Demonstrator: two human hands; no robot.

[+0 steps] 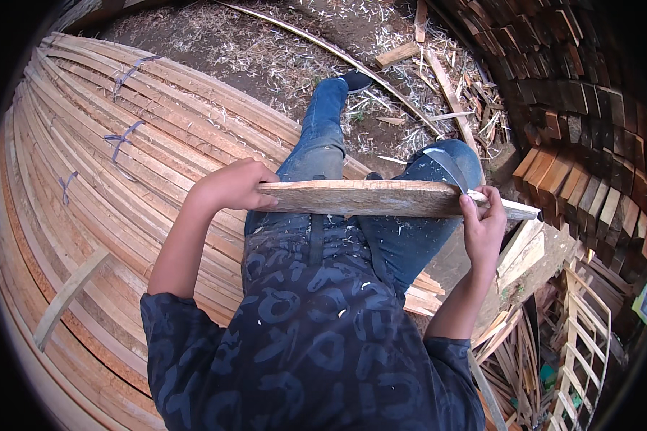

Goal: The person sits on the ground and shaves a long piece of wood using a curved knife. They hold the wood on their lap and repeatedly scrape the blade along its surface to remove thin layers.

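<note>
A flat wooden board (pixel 359 200) with a pale upper edge and a rough grey-brown face lies crosswise over my thighs. My left hand (pixel 236 187) is closed round its left end, thumb on the near face. Near the other end, my right hand (pixel 484 226) grips a sickle (pixel 447 169). Its curved metal blade rises up and left, beyond the board's far edge. Right of these fingers juts a pale wooden length with a dark tip, which looks like the sickle's handle. Whether the right fingers also press on the board is hard to tell.
Long wooden strips (pixel 144 144) in tied bundles spread beneath me and leftward. Stacked timber pieces (pixel 582 190) rise at the right. Shavings and offcuts (pixel 399 54) litter the ground ahead, with a long bent strip (pixel 338 54) across it. A slatted wooden frame (pixel 579 345) stands lower right.
</note>
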